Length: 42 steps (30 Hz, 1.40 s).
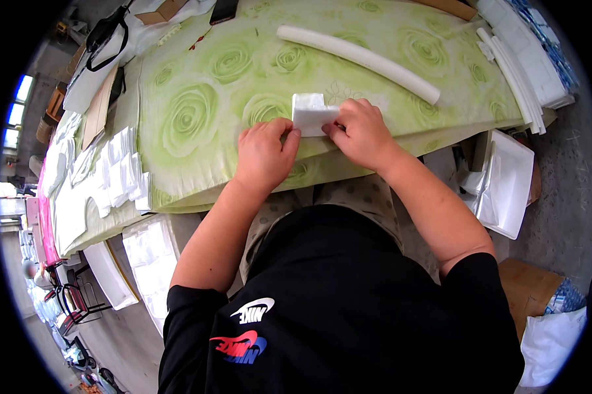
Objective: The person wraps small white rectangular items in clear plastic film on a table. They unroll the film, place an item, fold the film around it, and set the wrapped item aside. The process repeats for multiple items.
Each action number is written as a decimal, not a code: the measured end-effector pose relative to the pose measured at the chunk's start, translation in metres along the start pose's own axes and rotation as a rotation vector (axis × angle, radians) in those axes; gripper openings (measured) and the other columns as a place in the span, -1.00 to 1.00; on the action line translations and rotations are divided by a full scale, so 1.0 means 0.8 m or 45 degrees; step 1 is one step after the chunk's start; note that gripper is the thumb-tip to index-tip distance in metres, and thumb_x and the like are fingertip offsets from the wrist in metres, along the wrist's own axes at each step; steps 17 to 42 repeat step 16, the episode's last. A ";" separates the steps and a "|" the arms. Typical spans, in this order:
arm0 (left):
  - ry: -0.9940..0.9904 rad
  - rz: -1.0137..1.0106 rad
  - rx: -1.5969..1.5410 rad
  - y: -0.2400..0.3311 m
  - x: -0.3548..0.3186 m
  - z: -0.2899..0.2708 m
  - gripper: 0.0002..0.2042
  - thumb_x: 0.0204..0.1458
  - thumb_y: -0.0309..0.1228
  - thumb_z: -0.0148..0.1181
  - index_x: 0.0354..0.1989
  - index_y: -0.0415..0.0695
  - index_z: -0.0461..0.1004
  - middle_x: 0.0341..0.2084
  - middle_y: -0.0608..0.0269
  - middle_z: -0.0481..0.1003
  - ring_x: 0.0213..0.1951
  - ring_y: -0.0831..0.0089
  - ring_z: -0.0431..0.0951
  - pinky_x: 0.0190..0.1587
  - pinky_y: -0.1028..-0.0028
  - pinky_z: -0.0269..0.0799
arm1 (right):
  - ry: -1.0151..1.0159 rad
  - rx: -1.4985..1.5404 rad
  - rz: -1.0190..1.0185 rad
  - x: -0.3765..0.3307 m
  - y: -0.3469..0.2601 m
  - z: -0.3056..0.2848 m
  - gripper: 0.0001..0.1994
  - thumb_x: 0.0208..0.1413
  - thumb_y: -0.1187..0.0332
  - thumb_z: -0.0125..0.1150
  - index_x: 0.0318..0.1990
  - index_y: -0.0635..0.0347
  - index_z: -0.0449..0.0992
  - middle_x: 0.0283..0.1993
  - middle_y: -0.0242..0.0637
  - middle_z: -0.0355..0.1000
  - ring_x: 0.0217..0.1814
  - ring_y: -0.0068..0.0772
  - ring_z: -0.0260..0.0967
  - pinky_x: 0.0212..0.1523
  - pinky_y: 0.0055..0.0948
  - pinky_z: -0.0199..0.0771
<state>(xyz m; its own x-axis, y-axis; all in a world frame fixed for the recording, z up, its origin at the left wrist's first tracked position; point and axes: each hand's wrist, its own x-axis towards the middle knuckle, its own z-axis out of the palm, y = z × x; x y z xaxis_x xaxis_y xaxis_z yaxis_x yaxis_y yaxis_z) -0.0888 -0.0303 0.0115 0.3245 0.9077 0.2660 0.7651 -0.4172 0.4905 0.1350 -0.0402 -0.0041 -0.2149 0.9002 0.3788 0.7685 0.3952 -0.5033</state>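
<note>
A small white folded piece [311,119], thin and slightly glossy like film or paper, is held up near the front edge of the table. Its upper left part stands higher than the right. My left hand [267,150] is closed, thumb and forefinger pinching its lower left edge. On the opposite side my right hand [363,132] is closed too, thumb and fingers gripping the right end. Beneath both hands lies a green rose-patterned tablecloth [197,151]. Some of the piece's right end is hidden by my fingers.
A long white foam tube [361,60] lies across the far side. Several flat white packets [120,172] overlap at the left, by a cardboard piece [99,108]. A dark phone [224,11] rests at the back. White tubes [516,82] lie along the right edge; a white bin [509,184] stands below.
</note>
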 end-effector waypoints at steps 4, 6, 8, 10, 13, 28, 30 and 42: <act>0.017 0.015 0.060 -0.006 0.012 0.008 -0.85 0.12 -0.28 0.21 -0.28 -0.06 0.61 -0.31 0.23 0.61 -0.16 0.13 0.59 -0.07 0.15 0.38 | 0.043 -0.192 0.080 0.007 -0.005 0.015 -0.76 0.14 0.18 0.27 -0.45 0.12 0.57 -0.27 -0.24 0.47 -0.12 -0.03 0.37 -0.10 -0.07 0.36; 0.020 0.035 0.114 -0.006 0.015 0.010 -0.84 0.11 -0.27 0.20 -0.30 -0.06 0.60 -0.29 0.24 0.60 -0.14 0.14 0.58 -0.07 0.14 0.38 | 0.054 -0.282 0.120 0.008 -0.011 0.018 -0.75 0.12 0.17 0.27 -0.48 0.12 0.55 -0.28 -0.24 0.46 -0.13 -0.02 0.38 -0.13 -0.04 0.37; 0.043 0.050 0.138 -0.012 0.016 0.017 -0.84 0.10 -0.27 0.23 -0.28 -0.07 0.58 -0.22 0.24 0.59 -0.13 0.11 0.57 -0.08 0.12 0.38 | -0.015 -0.316 0.192 0.010 -0.018 0.015 -0.77 0.11 0.16 0.25 -0.44 0.12 0.59 -0.23 -0.25 0.49 -0.07 -0.05 0.39 -0.05 -0.05 0.38; 0.019 -0.003 0.164 -0.009 0.017 0.016 -0.81 0.07 -0.26 0.25 -0.22 -0.06 0.57 -0.14 0.24 0.57 -0.08 0.12 0.56 -0.03 0.11 0.37 | -0.072 -0.340 0.246 0.012 -0.022 0.010 -0.77 0.10 0.16 0.24 -0.42 0.10 0.62 -0.20 -0.26 0.51 -0.03 -0.07 0.39 0.00 -0.06 0.38; 0.068 0.028 0.187 -0.002 0.018 0.014 -0.68 0.02 -0.23 0.27 -0.04 0.01 0.54 0.06 0.19 0.48 0.11 0.16 0.48 0.17 0.06 0.30 | -0.137 -0.348 0.271 0.016 -0.024 0.007 -0.78 0.09 0.16 0.24 -0.40 0.08 0.63 -0.17 -0.26 0.51 0.00 -0.08 0.39 0.04 -0.08 0.37; 0.130 0.350 0.272 -0.004 0.011 0.022 -0.35 -0.01 -0.23 0.34 0.34 0.12 0.35 0.46 0.02 0.14 0.49 0.07 0.10 0.42 -0.14 0.04 | -0.216 -0.304 0.287 0.020 -0.024 0.000 -0.78 0.07 0.14 0.27 -0.36 0.08 0.65 -0.09 -0.23 0.50 0.06 -0.09 0.37 0.11 -0.10 0.34; 0.130 0.350 0.272 -0.004 0.011 0.022 -0.35 -0.01 -0.23 0.34 0.34 0.12 0.35 0.46 0.02 0.14 0.49 0.07 0.10 0.42 -0.14 0.04 | -0.216 -0.304 0.287 0.020 -0.024 0.000 -0.78 0.07 0.14 0.27 -0.36 0.08 0.65 -0.09 -0.23 0.50 0.06 -0.09 0.37 0.11 -0.10 0.34; 0.130 0.350 0.272 -0.004 0.011 0.022 -0.35 -0.01 -0.23 0.34 0.34 0.12 0.35 0.46 0.02 0.14 0.49 0.07 0.10 0.42 -0.14 0.04 | -0.216 -0.304 0.287 0.020 -0.024 0.000 -0.78 0.07 0.14 0.27 -0.36 0.08 0.65 -0.09 -0.23 0.50 0.06 -0.09 0.37 0.11 -0.10 0.34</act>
